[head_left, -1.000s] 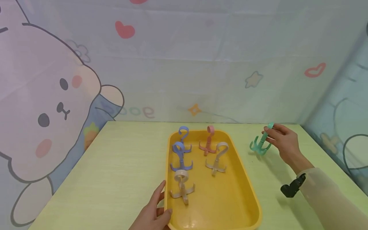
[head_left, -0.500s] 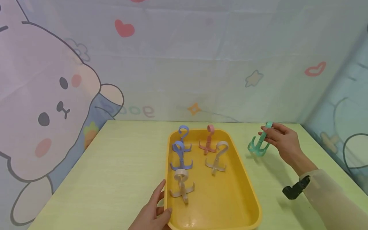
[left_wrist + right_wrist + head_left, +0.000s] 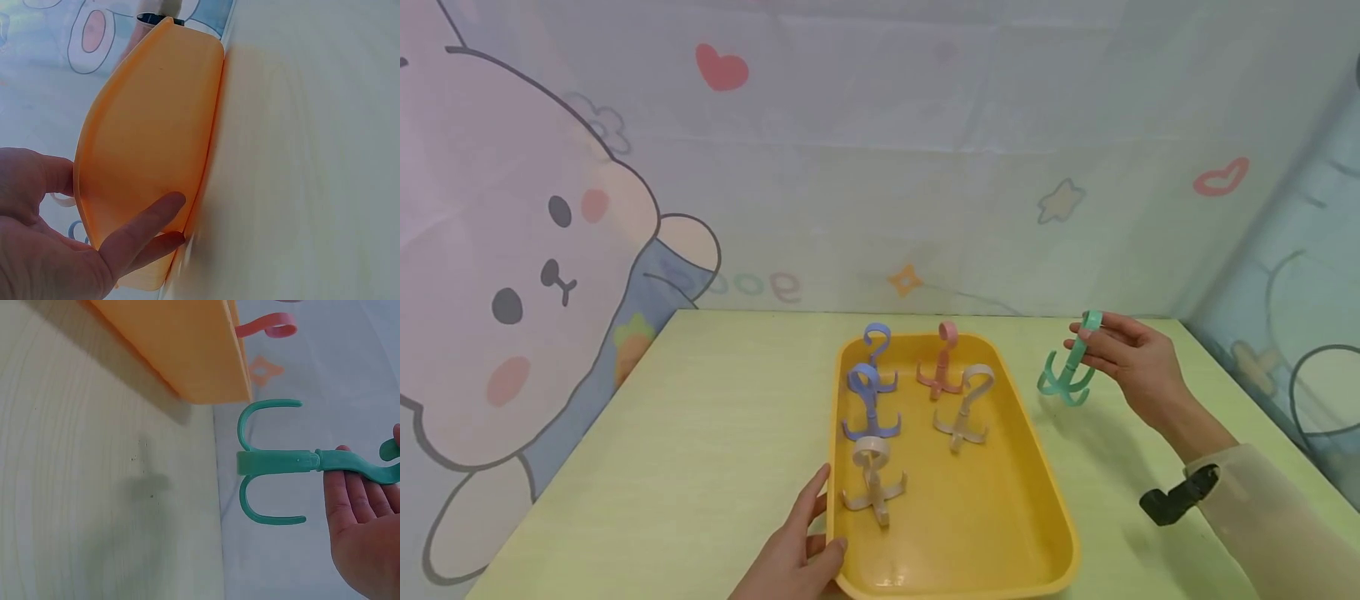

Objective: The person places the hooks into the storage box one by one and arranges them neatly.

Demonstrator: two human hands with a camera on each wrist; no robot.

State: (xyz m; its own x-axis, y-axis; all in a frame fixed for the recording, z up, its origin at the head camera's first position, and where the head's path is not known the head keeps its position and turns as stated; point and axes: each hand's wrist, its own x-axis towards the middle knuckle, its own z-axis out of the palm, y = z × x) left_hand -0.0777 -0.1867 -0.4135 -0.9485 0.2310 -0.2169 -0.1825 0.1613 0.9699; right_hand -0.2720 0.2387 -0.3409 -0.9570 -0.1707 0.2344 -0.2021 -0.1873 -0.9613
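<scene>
My right hand (image 3: 1138, 362) pinches the upper stem of a green four-pronged hanging hook (image 3: 1067, 383), prongs down, right of the tray. In the right wrist view, the green hook (image 3: 281, 462) hangs above the table, its curl partly behind the hand. My left hand (image 3: 797, 546) holds the near left side of the yellow tray (image 3: 1063, 533), thumb over the rim and fingers along the outer wall (image 3: 150, 112). Inside stand two blue hooks (image 3: 877, 367) (image 3: 871, 408), a pink hook (image 3: 943, 367), and two off-white hooks (image 3: 962, 417) (image 3: 874, 487).
The pale green table (image 3: 700, 442) stretches out on both sides of the tray. A printed cloth (image 3: 865, 167) with a cartoon animal and hearts hangs behind the table's far edge, and another cloth (image 3: 1292, 317) stands to the right. A black strap (image 3: 1180, 496) sits on the right wrist.
My right hand has drifted slightly left and up with the green hook, toward the tray. The left hand keeps its hold on the tray, and the head view has shifted a little.
</scene>
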